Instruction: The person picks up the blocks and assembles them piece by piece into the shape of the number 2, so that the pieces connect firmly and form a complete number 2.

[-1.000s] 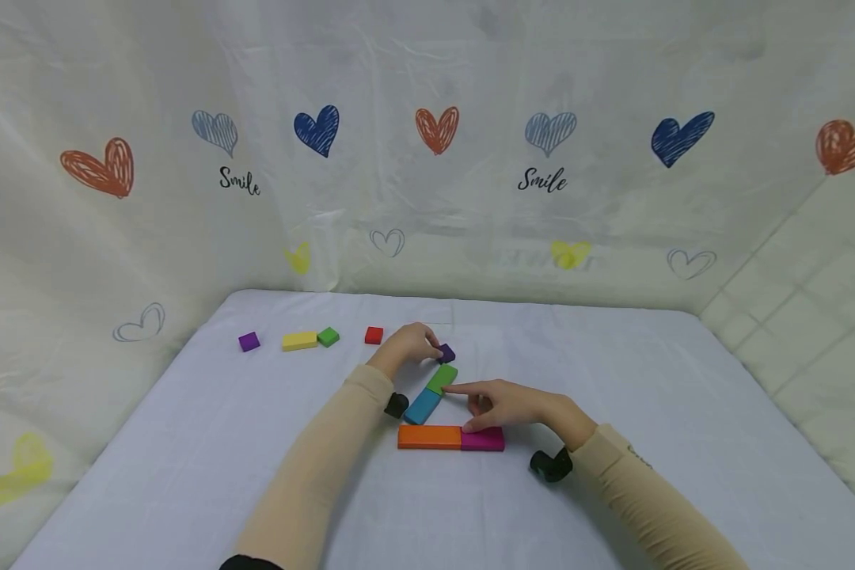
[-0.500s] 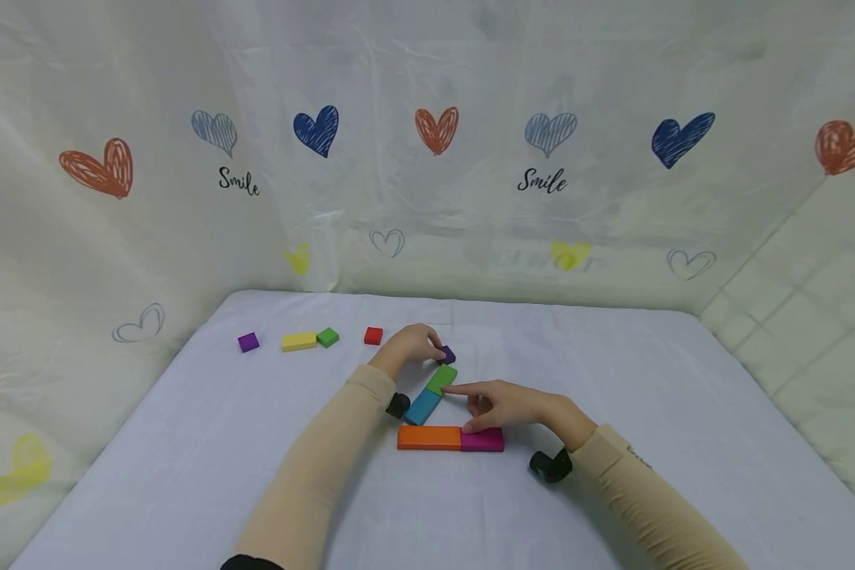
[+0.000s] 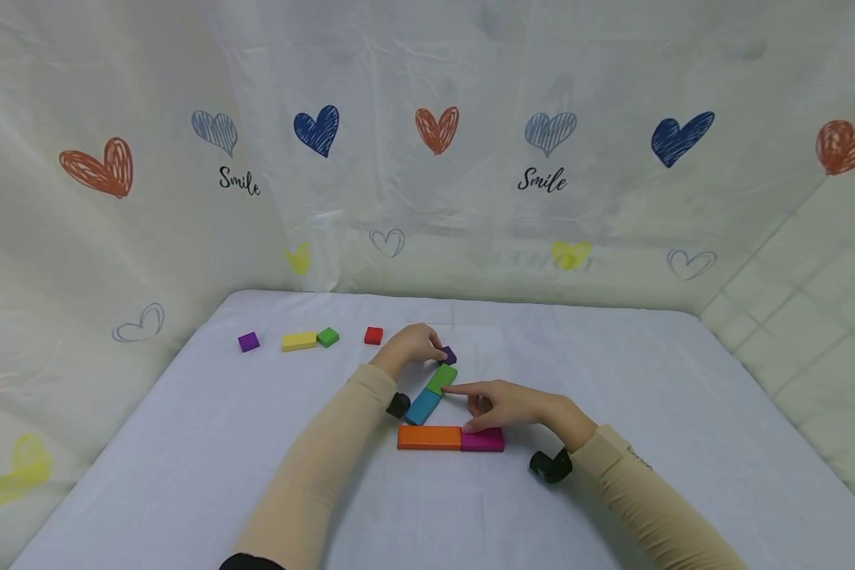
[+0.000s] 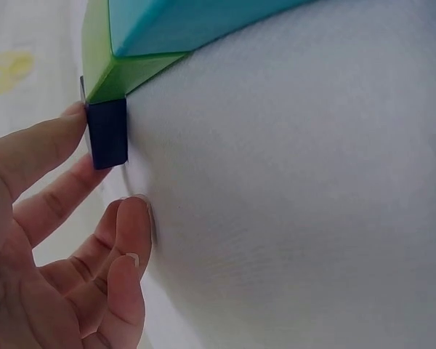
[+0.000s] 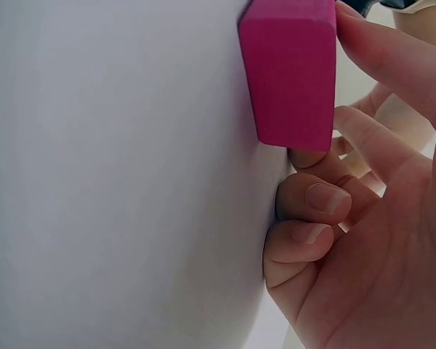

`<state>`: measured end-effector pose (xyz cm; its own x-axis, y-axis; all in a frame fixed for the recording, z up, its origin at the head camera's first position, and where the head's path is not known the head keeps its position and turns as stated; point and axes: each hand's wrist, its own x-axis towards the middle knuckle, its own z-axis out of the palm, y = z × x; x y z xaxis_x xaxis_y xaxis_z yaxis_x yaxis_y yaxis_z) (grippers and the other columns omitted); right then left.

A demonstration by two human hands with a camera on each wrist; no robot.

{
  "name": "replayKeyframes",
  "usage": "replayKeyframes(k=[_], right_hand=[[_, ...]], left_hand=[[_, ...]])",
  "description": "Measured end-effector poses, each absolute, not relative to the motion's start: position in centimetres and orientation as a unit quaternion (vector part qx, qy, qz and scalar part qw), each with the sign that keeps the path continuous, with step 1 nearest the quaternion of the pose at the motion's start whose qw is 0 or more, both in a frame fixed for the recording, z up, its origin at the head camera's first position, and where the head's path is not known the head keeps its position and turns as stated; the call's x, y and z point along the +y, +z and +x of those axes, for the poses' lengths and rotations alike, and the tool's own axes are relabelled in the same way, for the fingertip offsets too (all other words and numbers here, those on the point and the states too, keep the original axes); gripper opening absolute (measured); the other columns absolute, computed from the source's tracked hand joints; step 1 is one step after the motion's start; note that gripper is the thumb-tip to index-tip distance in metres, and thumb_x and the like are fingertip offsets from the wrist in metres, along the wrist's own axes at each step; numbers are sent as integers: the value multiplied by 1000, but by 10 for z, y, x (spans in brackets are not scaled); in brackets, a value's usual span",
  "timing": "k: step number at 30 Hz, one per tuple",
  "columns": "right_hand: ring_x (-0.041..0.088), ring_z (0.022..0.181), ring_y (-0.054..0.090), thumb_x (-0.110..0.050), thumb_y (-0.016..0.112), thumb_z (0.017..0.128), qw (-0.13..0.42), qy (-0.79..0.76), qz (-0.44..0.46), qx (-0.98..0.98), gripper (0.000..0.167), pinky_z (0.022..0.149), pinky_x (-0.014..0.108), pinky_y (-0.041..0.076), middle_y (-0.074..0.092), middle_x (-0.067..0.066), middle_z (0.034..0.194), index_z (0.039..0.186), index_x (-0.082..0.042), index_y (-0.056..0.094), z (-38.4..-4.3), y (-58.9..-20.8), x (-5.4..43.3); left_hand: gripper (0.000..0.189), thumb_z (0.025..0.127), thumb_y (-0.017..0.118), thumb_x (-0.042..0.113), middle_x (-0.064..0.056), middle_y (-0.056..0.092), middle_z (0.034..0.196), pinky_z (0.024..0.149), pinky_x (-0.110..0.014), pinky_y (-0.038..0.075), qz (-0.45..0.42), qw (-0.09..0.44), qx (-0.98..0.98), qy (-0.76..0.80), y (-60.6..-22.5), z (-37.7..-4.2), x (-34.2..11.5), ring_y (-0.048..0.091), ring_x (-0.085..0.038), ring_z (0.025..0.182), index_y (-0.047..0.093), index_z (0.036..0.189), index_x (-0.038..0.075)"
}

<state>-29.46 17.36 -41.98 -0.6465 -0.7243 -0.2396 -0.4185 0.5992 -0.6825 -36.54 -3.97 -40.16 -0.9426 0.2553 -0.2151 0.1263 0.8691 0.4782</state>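
Observation:
My left hand (image 3: 409, 347) pinches a small dark purple block (image 4: 107, 134) between thumb and index finger. In the left wrist view, this block meets the end of a green block (image 3: 442, 378). A blue block (image 3: 423, 407) continues the slanting row from the green one. My right hand (image 3: 516, 404) stretches its index finger to the green block's side, while its thumb touches a magenta block (image 3: 482, 440). The other right fingers are curled against the cloth beside the magenta block. An orange block (image 3: 429, 438) lies end to end with the magenta one.
Farther back on the white-clothed table (image 3: 584, 364) lie a red block (image 3: 374, 336), a small green block (image 3: 328, 337), a yellow block (image 3: 299, 341) and a purple block (image 3: 248, 342). A pale sheet printed with hearts hangs behind.
My left hand and the dark purple block have shifted very slightly to the right. The right hand holds its position, and the other blocks look unchanged.

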Motion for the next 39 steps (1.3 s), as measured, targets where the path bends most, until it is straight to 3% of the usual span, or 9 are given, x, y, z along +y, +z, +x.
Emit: replayKeyframes(k=[39], right_hand=[[13,75,50,-30,72,95,260,-291,-333,858,66,66,27,37,55,-3,85,155,-18,47,-296,-420,173]], left_hand=[[23,99,70,26,-7,67,105,82,-32,51,121,154,950,241,-400,-368,-46,57,-21,89,75,114,10]])
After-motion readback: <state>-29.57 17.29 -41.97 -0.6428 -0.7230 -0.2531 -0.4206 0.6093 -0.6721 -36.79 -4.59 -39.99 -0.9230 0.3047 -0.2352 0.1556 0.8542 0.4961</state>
